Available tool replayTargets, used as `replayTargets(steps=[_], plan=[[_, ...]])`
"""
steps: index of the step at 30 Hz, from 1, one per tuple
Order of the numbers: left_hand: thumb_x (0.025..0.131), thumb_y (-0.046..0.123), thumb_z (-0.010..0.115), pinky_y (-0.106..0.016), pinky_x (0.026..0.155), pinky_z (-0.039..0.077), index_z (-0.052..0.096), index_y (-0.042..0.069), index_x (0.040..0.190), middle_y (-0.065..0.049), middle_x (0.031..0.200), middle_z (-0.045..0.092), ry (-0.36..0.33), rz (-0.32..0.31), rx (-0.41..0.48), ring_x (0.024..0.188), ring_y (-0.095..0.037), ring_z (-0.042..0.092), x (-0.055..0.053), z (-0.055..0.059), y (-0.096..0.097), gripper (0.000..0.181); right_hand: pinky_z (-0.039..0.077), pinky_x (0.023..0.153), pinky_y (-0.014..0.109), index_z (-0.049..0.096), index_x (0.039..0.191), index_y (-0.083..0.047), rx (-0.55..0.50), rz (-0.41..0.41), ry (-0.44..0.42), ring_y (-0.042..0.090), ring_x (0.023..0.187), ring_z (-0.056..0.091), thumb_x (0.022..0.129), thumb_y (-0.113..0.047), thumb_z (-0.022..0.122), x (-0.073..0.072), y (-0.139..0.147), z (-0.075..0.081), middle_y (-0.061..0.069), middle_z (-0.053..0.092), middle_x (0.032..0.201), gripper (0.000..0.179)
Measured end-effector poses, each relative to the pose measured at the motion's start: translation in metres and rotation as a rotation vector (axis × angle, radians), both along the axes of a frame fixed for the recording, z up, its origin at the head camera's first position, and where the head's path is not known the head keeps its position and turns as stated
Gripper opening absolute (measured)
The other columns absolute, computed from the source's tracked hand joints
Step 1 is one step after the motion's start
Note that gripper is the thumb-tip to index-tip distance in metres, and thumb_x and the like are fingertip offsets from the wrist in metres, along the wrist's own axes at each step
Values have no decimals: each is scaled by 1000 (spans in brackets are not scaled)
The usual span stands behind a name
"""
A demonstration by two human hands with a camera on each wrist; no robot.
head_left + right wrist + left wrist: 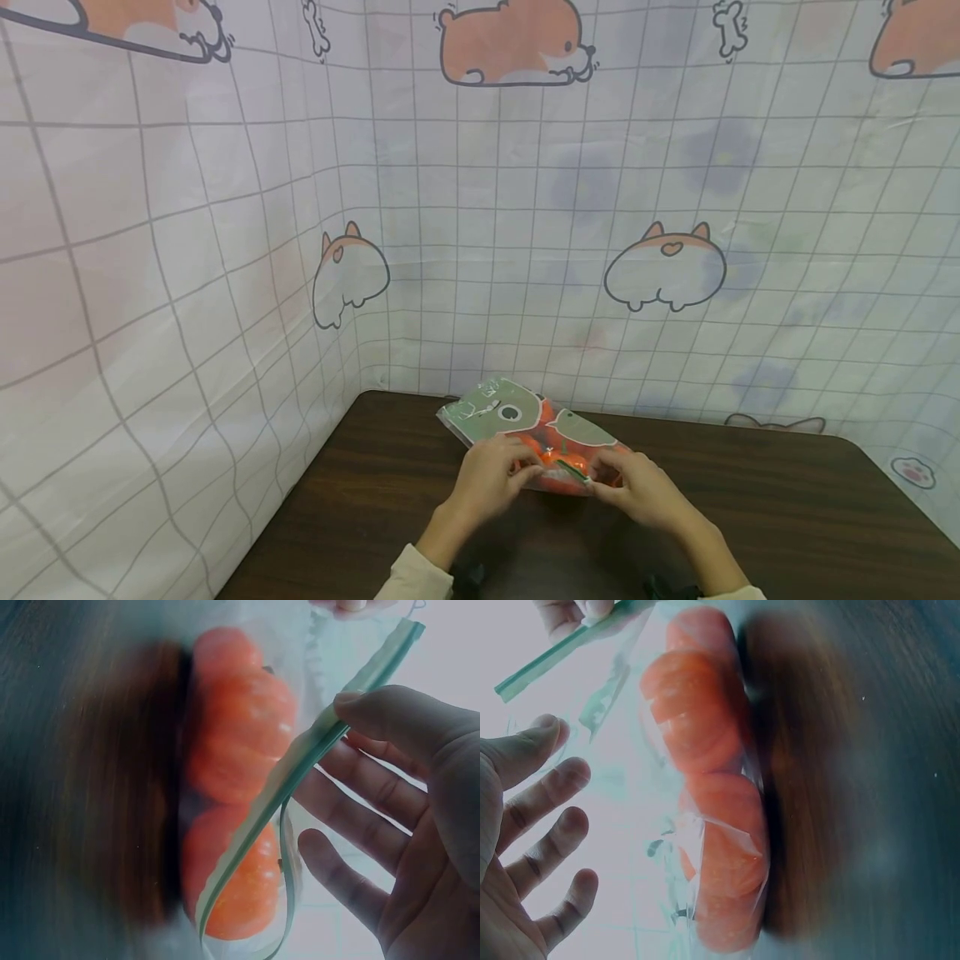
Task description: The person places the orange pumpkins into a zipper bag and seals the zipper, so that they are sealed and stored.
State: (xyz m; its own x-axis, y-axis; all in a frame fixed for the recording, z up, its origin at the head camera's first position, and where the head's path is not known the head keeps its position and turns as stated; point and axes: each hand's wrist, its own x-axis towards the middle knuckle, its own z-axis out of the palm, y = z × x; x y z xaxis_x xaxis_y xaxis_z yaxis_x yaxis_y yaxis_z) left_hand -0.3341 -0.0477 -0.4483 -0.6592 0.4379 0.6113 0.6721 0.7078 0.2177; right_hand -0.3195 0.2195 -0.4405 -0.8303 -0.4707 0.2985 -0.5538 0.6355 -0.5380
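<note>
A clear zip bag (487,410) with a green cartoon print lies on the table, several orange-red tomatoes (244,735) inside it. Its mouth faces me and hangs partly open, edged by a green zip strip (304,754). My right hand (641,487) pinches this strip between thumb and forefinger, the other fingers loosely bent behind it. On the other side of the mouth, my left hand (491,475) hovers close by with relaxed, spread fingers (562,829). No part of the bag shows between them in the left wrist view. The printed film partly covers the tomatoes in the head view.
The dark wood-grain table (765,483) runs back to a hanging cloth (510,292) with a grid and cartoon dogs. Another stretch of cloth (150,333) closes off the left side. Pale sleeves (416,575) cover my forearms.
</note>
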Motion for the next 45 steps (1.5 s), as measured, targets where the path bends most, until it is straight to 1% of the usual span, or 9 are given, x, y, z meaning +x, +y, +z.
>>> replayTargets(steps=[2,5,10,17,22,26,31,39,45], plan=[[89,40,75,-30,75,50,78,28,89,17,80,68,-4,5,7,74,-3,57,0,0,-2,13,50,68,24,63,92,-24,8,-8,0,-1,80,61,95,-26,72,0,0,0,-13,68,86,10],[88,41,75,-27,73,48,77,29,88,18,81,69,-13,10,13,74,-2,56,-1,1,-4,12,49,68,24,62,91,-24,16,-16,12,-1,80,61,95,-28,72,-1,1,0,-13,67,86,12],[89,40,74,-27,74,48,77,29,87,18,85,71,-21,11,21,75,-4,59,-1,2,-6,12,48,67,25,62,89,-24,18,-25,34,-2,81,60,94,-31,73,-2,2,0,-13,67,87,14],[90,39,74,-25,73,46,78,28,87,17,85,72,-17,0,31,73,-9,60,-2,3,-8,12,48,69,25,62,89,-24,19,-33,30,-1,83,61,94,-31,73,-2,4,0,-13,68,88,14],[90,38,75,-26,74,46,78,28,87,16,87,73,-21,0,35,73,-7,59,-3,3,-9,11,48,67,25,62,90,-23,7,-21,21,-1,81,59,95,-29,73,-4,5,-1,-12,67,87,13],[89,37,76,-27,74,47,78,27,87,15,87,73,-1,8,34,74,-5,56,-3,3,-10,10,47,66,24,63,91,-22,0,-15,19,0,79,58,95,-27,72,-5,6,-3,-11,67,86,12],[88,38,77,-28,74,50,78,26,88,14,87,74,10,14,34,78,-5,60,-4,3,-11,12,48,66,24,62,90,-22,-2,-16,21,-1,78,58,95,-26,73,-6,8,-4,-11,66,85,12],[90,39,74,-27,76,48,78,28,89,15,86,73,-36,18,41,75,-3,54,-6,4,-14,12,48,66,24,62,90,-22,1,-29,29,-1,78,58,95,-28,73,-6,10,-5,-12,66,85,13],[91,40,73,-27,75,46,78,29,89,16,84,71,-38,25,54,73,-3,52,-6,4,-16,12,48,66,24,63,90,-22,7,-41,28,-2,77,58,94,-27,73,-7,11,-5,-12,67,84,12]])
